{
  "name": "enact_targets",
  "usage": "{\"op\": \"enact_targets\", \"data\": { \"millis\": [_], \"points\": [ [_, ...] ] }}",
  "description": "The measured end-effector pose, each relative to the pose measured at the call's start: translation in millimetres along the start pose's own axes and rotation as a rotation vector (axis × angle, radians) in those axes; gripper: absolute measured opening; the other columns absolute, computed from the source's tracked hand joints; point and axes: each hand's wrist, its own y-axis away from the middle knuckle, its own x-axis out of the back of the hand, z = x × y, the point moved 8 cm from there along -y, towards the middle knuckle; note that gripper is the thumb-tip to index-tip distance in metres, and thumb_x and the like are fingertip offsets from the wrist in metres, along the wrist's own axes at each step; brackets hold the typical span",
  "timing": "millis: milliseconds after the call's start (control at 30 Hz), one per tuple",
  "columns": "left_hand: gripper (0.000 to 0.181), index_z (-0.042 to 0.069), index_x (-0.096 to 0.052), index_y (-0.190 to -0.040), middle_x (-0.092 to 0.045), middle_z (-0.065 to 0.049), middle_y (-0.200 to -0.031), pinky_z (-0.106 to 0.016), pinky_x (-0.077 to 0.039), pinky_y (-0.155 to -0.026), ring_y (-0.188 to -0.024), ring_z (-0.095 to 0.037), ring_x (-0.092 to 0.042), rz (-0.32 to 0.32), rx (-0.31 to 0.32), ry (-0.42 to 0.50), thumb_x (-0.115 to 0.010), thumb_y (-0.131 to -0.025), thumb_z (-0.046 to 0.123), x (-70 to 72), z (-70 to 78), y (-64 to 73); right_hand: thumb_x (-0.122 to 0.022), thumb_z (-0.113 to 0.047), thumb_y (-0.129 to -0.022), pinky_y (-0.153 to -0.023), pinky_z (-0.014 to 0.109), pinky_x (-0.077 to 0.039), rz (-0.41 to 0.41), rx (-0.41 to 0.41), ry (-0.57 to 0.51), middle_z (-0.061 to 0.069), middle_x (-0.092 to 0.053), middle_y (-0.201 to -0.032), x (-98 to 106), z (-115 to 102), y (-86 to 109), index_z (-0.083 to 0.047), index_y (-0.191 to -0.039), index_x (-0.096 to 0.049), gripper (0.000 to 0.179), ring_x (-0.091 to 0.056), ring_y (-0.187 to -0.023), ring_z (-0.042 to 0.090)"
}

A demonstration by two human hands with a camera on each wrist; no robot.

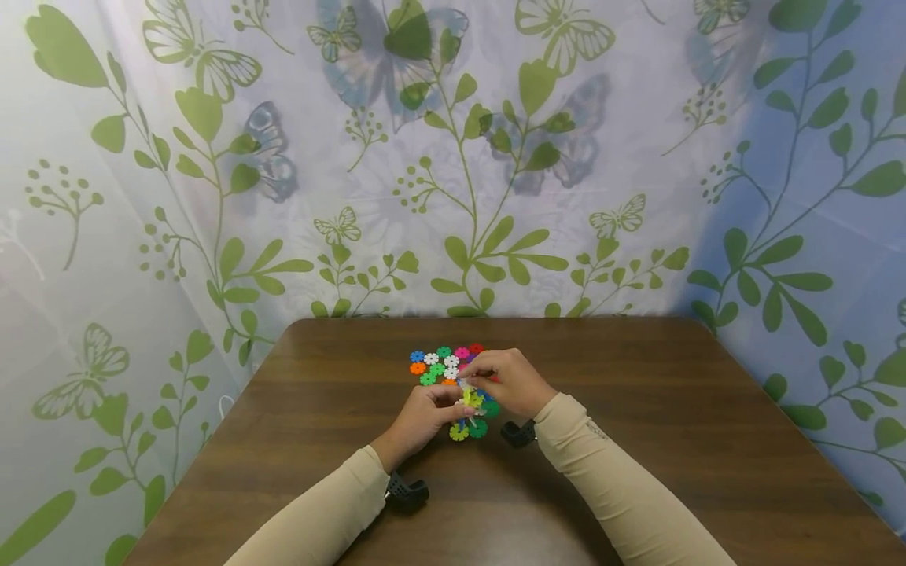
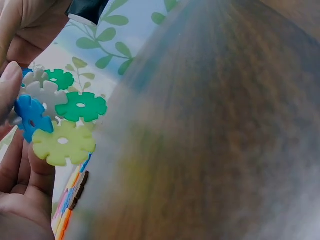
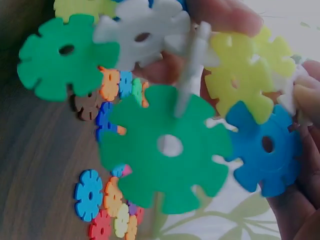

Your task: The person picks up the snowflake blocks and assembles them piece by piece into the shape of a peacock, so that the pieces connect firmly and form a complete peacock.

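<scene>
My left hand (image 1: 422, 418) grips a cluster of interlocked notched plastic discs (image 1: 473, 399) above the table. In the left wrist view its thumb and fingers hold the cluster near a blue disc (image 2: 33, 119), beside a yellow-green disc (image 2: 50, 145) and a green disc (image 2: 89, 106). My right hand (image 1: 515, 383) is at the cluster's far right side, its fingertips pinching a white disc (image 3: 289, 92) against the yellow discs (image 3: 232, 82). A large green disc (image 3: 135, 160) and a blue disc (image 3: 285, 145) hang on the near side. Parts of the cluster are hidden by fingers.
Loose discs in several colours, such as an orange disc (image 1: 418, 368) and a blue disc (image 1: 416, 356), lie on the brown wooden table (image 1: 623, 472) behind the hands. A leaf-patterned curtain (image 1: 453, 196) hangs behind the table. Dark wrist-camera mounts (image 1: 408, 491) sit under the wrists.
</scene>
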Motion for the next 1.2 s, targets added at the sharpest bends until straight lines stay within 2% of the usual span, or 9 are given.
{"op": "enact_targets", "data": {
  "millis": [133, 367, 533, 633, 733, 867, 967, 1067, 1200],
  "points": [
    [0.018, 0.007, -0.079, -0.11, -0.071, -0.005, -0.087, -0.032, -0.055, -0.07, -0.076, -0.018, -0.061, 0.02, 0.013, 0.009, -0.081, -0.097, 0.019, 3.3, -2.6, -0.1, -0.073, -0.003, -0.1, -0.086, 0.036, -0.06, 0.052, -0.089, -0.073, 0.006, -0.076, -0.115, 4.5, 11.0, 0.9, -0.003, -0.126, -0.075, 0.026, -0.072, -0.098, 0.016],
    [0.045, -0.002, -0.069, -0.129, -0.07, -0.01, -0.106, -0.033, -0.058, -0.079, -0.087, -0.022, -0.065, 0.157, 0.115, 0.137, -0.08, -0.097, 0.029, 16.8, -14.7, -0.4, -0.058, -0.017, -0.111, -0.097, 0.049, -0.055, 0.191, -0.401, -0.188, 0.017, -0.071, -0.124, 17.2, 59.6, 21.2, -0.005, -0.137, -0.067, 0.03, -0.068, -0.113, 0.033],
    [0.057, -0.012, -0.05, -0.144, -0.062, -0.015, -0.118, -0.029, -0.055, -0.081, -0.088, -0.02, -0.06, 0.263, 0.161, 0.403, -0.074, -0.103, 0.019, 23.9, -20.7, 1.4, -0.065, -0.013, -0.108, -0.097, 0.051, -0.054, -0.011, -0.526, -0.033, 0.016, -0.067, -0.131, 0.0, 91.1, 40.8, -0.002, -0.139, -0.065, 0.033, -0.065, -0.115, 0.031],
    [0.049, -0.012, -0.045, -0.141, -0.058, -0.013, -0.119, -0.028, -0.053, -0.082, -0.089, -0.017, -0.059, 0.298, 0.158, 0.527, -0.069, -0.105, 0.013, 25.8, -21.0, -0.2, -0.07, -0.006, -0.103, -0.103, 0.053, -0.05, -0.171, -0.52, 0.081, 0.017, -0.064, -0.136, -15.1, 100.3, 47.6, 0.0, -0.137, -0.067, 0.034, -0.061, -0.124, 0.036],
    [0.033, -0.004, -0.048, -0.128, -0.058, -0.009, -0.112, -0.029, -0.053, -0.081, -0.087, -0.015, -0.06, 0.315, 0.152, 0.625, -0.067, -0.106, 0.011, 27.4, -20.8, -2.1, -0.074, 0.002, -0.098, -0.111, 0.056, -0.041, -0.241, -0.493, 0.172, 0.017, -0.063, -0.137, -22.0, 102.2, 49.7, -0.001, -0.127, -0.074, 0.03, -0.056, -0.13, 0.04],
    [0.018, 0.007, -0.05, -0.115, -0.055, -0.005, -0.104, -0.029, -0.053, -0.084, -0.089, -0.016, -0.06, 0.289, 0.124, 0.735, -0.066, -0.106, 0.007, 28.5, -17.5, -3.6, -0.079, 0.01, -0.089, -0.107, 0.055, -0.045, -0.206, -0.437, 0.253, 0.012, -0.072, -0.12, -20.5, 99.3, 46.1, -0.004, -0.104, -0.082, 0.02, -0.065, -0.118, 0.037],
    [0.02, 0.009, -0.051, -0.113, -0.052, -0.003, -0.101, -0.03, -0.054, -0.088, -0.09, -0.017, -0.062, 0.264, 0.104, 0.778, -0.066, -0.104, 0.001, 29.4, -15.5, -3.8, -0.083, 0.009, -0.086, -0.094, 0.048, -0.056, -0.171, -0.43, 0.251, 0.004, -0.075, -0.103, -18.7, 99.5, 44.2, -0.008, -0.093, -0.082, 0.018, -0.07, -0.1, 0.029],
    [0.026, 0.007, -0.048, -0.115, -0.051, -0.005, -0.102, -0.034, -0.055, -0.093, -0.093, -0.019, -0.066, 0.253, 0.102, 0.782, -0.069, -0.102, -0.002, 29.9, -15.1, -3.8, -0.086, 0.003, -0.085, -0.084, 0.041, -0.058, -0.162, -0.487, 0.184, -0.001, -0.072, -0.097, -17.1, 104.2, 46.3, -0.009, -0.097, -0.081, 0.018, -0.068, -0.089, 0.021],
    [0.039, -0.004, -0.049, -0.13, -0.06, -0.018, -0.123, -0.042, -0.054, -0.1, -0.112, -0.027, -0.067, 0.249, 0.109, 0.791, -0.073, -0.099, -0.001, 30.1, -15.4, -2.0, -0.087, -0.004, -0.087, -0.076, 0.036, -0.055, -0.128, -0.58, 0.09, -0.004, -0.07, -0.09, -11.8, 110.1, 50.7, -0.01, -0.103, -0.081, 0.018, -0.062, -0.079, 0.017]
  ]
}}
